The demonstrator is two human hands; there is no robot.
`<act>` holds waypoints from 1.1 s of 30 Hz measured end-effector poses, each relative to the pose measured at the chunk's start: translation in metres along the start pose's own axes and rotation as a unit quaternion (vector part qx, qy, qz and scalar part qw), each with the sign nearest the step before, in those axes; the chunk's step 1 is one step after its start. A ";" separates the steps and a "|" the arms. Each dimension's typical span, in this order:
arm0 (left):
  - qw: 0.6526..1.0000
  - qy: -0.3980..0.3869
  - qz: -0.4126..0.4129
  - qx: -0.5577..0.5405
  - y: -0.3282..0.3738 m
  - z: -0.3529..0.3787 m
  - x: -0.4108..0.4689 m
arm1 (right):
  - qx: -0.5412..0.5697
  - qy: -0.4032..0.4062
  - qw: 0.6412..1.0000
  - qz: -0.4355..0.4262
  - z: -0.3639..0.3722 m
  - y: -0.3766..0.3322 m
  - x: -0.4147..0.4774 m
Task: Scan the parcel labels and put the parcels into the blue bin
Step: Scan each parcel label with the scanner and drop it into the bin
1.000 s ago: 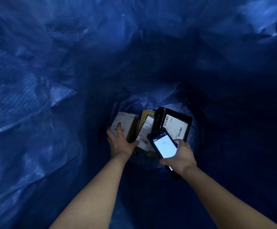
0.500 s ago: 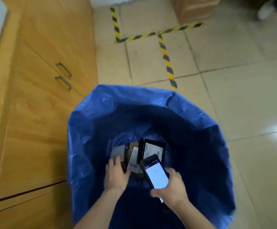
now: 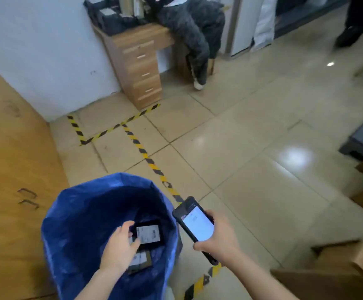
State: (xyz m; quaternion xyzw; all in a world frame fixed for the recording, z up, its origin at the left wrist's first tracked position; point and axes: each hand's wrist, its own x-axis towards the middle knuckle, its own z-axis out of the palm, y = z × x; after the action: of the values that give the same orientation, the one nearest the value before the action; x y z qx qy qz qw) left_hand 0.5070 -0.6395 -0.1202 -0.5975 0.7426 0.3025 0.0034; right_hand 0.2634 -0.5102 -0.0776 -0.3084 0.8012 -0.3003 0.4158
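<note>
Yellow-and-black hazard tape crosses a glossy tiled floor. Against the white wall stands a wooden table with drawers, a person in dark grey at it. A wooden cabinet with two metal handles lines the left, and a cardboard box sits lower right.

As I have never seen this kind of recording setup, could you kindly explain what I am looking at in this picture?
There is no machine here: a person works with two bare hands, and the one camera sits on their head, looking forward and down. The left hand reaches into the blue bin, at the edge of a black parcel with a white label; whether it has a grip on it I cannot tell. More parcels lie underneath. The right hand holds a handheld scanner with a lit screen, beside the bin above the tiled floor.
</note>
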 end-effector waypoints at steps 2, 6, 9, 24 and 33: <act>0.999 0.004 0.052 -0.003 0.053 0.004 -0.020 | 0.012 0.040 0.999 0.001 -0.057 0.020 -0.031; 0.988 -0.006 0.153 -0.028 0.169 0.030 -0.071 | 0.011 0.122 0.992 0.019 -0.167 0.073 -0.101; 0.975 -0.023 0.217 -0.046 0.253 0.068 -0.115 | 0.012 0.187 0.982 0.031 -0.238 0.121 -0.156; 0.807 -0.283 0.513 0.075 0.536 0.272 -0.321 | 0.075 0.439 0.847 0.290 -0.383 0.328 -0.411; 0.716 -0.319 0.608 0.124 0.650 0.364 -0.346 | 0.018 0.401 0.838 0.370 -0.445 0.384 -0.441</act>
State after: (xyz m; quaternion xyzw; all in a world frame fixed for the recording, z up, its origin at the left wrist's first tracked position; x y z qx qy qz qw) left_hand -0.1021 -0.1013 -0.0018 0.1209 0.9316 0.3174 0.1295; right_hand -0.0049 0.1595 0.0624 0.1664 0.9466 -0.2357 0.1438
